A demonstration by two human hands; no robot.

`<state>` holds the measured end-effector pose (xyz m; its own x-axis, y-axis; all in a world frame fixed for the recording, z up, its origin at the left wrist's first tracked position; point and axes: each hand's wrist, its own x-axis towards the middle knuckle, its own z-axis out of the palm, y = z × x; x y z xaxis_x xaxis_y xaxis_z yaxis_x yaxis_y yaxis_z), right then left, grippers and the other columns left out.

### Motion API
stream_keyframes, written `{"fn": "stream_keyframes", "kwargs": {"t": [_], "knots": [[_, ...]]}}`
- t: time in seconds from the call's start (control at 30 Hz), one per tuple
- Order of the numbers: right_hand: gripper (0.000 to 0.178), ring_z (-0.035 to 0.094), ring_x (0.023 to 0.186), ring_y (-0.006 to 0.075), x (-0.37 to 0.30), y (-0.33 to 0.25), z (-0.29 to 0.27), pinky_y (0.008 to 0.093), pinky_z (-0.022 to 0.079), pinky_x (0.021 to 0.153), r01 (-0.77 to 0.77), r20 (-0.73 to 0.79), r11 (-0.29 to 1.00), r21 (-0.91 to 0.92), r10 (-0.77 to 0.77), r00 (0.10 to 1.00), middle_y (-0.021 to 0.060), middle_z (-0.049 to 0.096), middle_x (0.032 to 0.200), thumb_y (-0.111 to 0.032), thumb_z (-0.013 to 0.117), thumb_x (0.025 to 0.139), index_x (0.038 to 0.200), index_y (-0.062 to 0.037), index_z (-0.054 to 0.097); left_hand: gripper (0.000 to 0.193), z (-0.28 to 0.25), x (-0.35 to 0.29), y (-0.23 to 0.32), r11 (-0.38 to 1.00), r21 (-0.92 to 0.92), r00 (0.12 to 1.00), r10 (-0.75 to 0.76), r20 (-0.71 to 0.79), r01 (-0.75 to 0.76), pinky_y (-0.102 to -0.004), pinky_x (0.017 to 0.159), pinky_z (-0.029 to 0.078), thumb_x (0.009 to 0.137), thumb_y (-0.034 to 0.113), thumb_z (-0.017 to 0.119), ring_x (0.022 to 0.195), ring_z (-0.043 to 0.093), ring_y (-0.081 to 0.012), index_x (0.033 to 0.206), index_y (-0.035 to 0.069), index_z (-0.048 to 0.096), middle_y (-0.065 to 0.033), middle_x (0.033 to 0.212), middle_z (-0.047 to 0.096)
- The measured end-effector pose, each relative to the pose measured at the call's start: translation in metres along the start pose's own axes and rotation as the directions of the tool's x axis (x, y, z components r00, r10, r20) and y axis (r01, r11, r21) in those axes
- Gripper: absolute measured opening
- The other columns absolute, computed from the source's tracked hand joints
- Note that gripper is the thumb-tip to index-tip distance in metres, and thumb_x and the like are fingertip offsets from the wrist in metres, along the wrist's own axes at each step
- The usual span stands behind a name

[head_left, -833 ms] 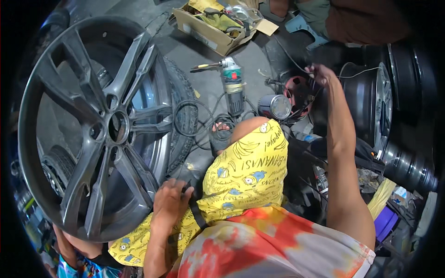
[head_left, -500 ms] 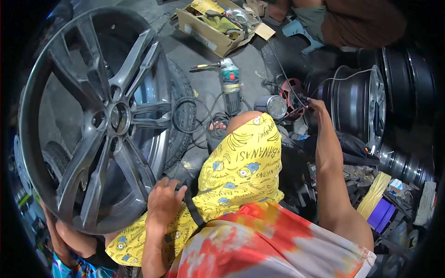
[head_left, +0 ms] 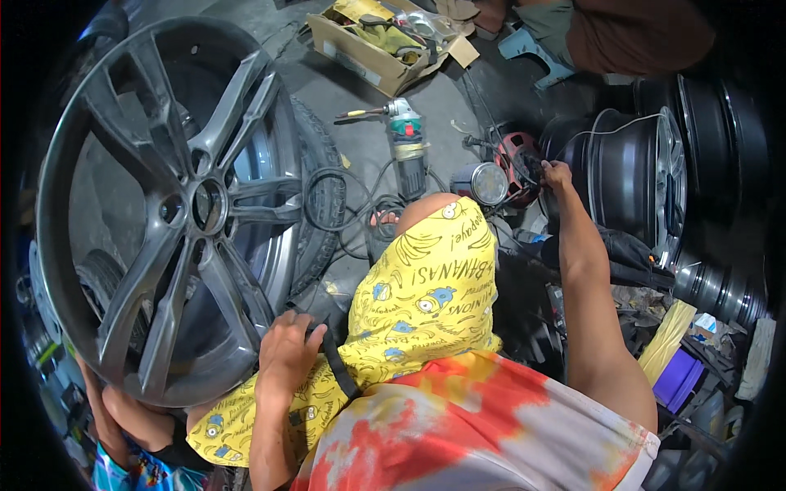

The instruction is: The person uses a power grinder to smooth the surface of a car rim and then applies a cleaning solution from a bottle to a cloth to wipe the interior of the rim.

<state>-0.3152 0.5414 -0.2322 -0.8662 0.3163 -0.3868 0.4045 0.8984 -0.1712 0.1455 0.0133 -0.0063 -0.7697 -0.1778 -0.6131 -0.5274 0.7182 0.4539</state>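
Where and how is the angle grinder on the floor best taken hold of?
Probably around the taped middle of the angle grinder, from above: its slim body lies lengthwise, and this stretch shows uncovered. Its metal head points away from the person, with a thin rod jutting left, and the person's knee crowds the near end.

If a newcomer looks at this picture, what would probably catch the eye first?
Probably the big grey spoked wheel rim, which fills much of the left side. Next come the bright yellow patterned shorts near the middle. Just beyond the bare knee, a green-and-grey angle grinder lies on the floor.
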Motion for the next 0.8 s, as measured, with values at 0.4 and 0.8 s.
{"fn": "stream_keyframes", "kwargs": {"t": [0.4, 0.8], "knots": [[0.035, 0.071, 0.105, 0.0437, 0.010, -0.030, -0.005, 0.0523, 0.057, 0.091, 0.468, 0.108, 0.781, -0.413, -0.469, 0.877, 0.0275, 0.074, 0.102, -0.033, 0.069, 0.092, 0.098, -0.0004, 0.078, 0.024, 0.002, 0.008, 0.011, 0.995, 0.036, 0.995, 0.095, -0.005, -0.095, -0.0489, 0.085, 0.054, 0.094, 0.022, 0.074, 0.098, 0.066, -0.0408, 0.103, 0.001, 0.072, -0.0200, 0.101, 0.068], [0.035, 0.068, 0.106, 0.0473, 0.014, -0.052, 0.017, 0.0530, 0.055, 0.093, 0.495, 0.047, 0.798, -0.343, -0.512, 0.858, 0.0275, 0.073, 0.106, -0.033, 0.065, 0.094, 0.107, -0.0017, 0.076, 0.027, -0.004, 0.002, 0.024, 0.993, 0.097, 0.997, 0.072, -0.005, -0.072, -0.0502, 0.087, 0.052, 0.095, 0.024, 0.072, 0.100, 0.066, -0.0438, 0.107, -0.001, 0.072, -0.0236, 0.106, 0.068]]}}
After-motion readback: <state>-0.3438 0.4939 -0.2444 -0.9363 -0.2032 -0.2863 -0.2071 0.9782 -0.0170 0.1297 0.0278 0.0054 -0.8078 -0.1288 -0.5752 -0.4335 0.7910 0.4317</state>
